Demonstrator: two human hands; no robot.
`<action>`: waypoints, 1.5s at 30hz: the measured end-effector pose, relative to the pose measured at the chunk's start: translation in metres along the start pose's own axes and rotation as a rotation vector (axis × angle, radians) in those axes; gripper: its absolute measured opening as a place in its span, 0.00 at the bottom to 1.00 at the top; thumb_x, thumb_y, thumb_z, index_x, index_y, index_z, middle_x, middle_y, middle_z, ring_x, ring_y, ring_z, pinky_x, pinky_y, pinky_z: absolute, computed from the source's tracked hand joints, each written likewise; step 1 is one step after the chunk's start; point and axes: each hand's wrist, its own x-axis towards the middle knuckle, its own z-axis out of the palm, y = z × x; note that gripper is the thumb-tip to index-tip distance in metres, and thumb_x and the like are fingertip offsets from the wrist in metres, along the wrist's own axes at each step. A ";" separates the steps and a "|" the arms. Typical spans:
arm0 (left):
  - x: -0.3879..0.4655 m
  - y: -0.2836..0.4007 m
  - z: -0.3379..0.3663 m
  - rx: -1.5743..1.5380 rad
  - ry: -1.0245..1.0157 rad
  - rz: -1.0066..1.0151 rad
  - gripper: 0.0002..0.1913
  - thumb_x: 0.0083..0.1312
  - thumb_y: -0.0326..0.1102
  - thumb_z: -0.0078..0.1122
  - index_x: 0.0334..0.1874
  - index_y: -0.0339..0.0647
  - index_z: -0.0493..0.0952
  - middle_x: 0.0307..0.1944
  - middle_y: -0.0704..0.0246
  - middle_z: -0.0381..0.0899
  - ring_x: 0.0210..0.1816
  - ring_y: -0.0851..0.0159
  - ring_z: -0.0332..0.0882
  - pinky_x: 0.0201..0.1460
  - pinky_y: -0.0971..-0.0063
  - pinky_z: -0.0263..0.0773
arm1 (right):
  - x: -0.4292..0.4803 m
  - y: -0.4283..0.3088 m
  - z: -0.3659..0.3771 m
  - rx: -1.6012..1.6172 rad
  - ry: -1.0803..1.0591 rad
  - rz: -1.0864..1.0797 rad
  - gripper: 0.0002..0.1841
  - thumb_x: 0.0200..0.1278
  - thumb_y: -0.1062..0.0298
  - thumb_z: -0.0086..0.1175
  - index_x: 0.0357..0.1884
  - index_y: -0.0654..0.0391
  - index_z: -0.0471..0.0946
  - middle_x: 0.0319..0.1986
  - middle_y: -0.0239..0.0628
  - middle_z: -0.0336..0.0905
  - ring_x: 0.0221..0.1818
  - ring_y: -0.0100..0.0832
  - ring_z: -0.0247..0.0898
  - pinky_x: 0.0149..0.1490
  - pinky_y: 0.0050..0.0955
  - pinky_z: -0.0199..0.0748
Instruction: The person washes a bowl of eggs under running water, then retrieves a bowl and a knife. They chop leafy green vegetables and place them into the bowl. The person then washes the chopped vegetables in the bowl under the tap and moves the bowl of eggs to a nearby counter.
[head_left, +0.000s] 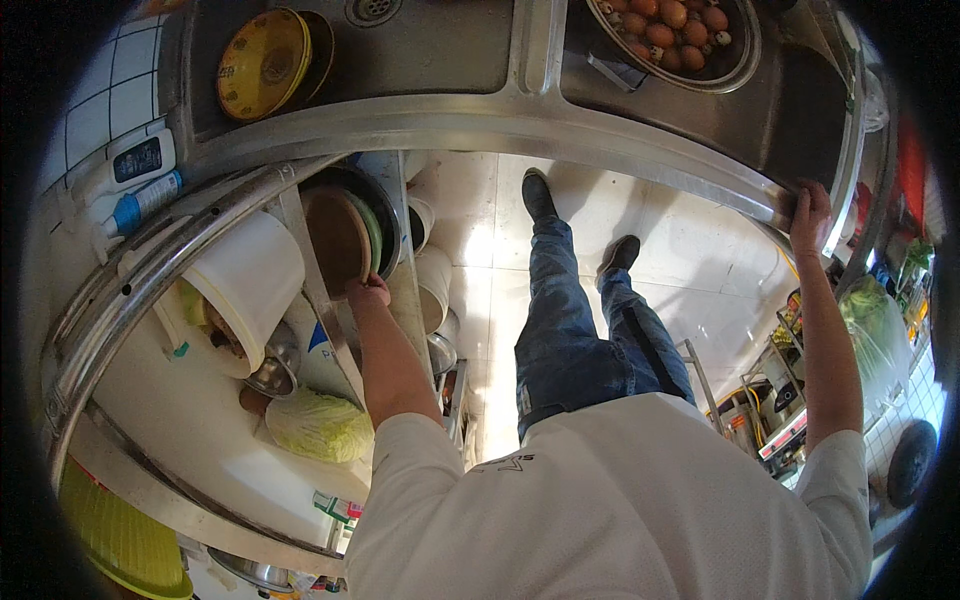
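My left hand grips the rim of a brown basin on the lower shelf at my left. Behind its rim show a green basin and a larger black one, apparently stacked together. At the right, my right hand holds the front rim of the stainless steel sink, its fingers curled over near the corner. In the sink's right basin sits a metal bowl of brown eggs with a few small speckled ones. Yellow patterned bowls lean in the left basin.
A white bucket lies tipped on the left shelf, near a steel bowl and a napa cabbage. Bottles stand by the tiled wall. A bagged green vegetable and a metal rack are at right.
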 end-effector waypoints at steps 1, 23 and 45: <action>0.004 0.000 0.001 -0.004 -0.005 -0.001 0.18 0.81 0.42 0.61 0.64 0.38 0.84 0.55 0.58 0.87 0.53 0.54 0.88 0.51 0.62 0.90 | 0.000 0.001 0.000 0.007 0.002 0.016 0.14 0.78 0.63 0.52 0.50 0.60 0.85 0.48 0.49 0.85 0.53 0.53 0.81 0.60 0.46 0.77; 0.063 0.013 -0.013 -0.112 -0.258 0.078 0.14 0.78 0.36 0.58 0.62 0.42 0.80 0.45 0.66 0.83 0.34 0.63 0.80 0.29 0.75 0.77 | 0.002 -0.001 0.000 -0.100 -0.033 0.095 0.17 0.78 0.60 0.50 0.54 0.56 0.85 0.49 0.50 0.86 0.54 0.54 0.82 0.61 0.46 0.78; -0.007 0.004 -0.064 -0.271 -0.546 0.136 0.28 0.83 0.51 0.50 0.77 0.42 0.71 0.72 0.59 0.76 0.69 0.49 0.78 0.67 0.55 0.86 | 0.000 -0.013 0.004 -0.208 0.016 0.093 0.12 0.76 0.59 0.54 0.46 0.53 0.86 0.45 0.46 0.87 0.51 0.52 0.83 0.56 0.49 0.79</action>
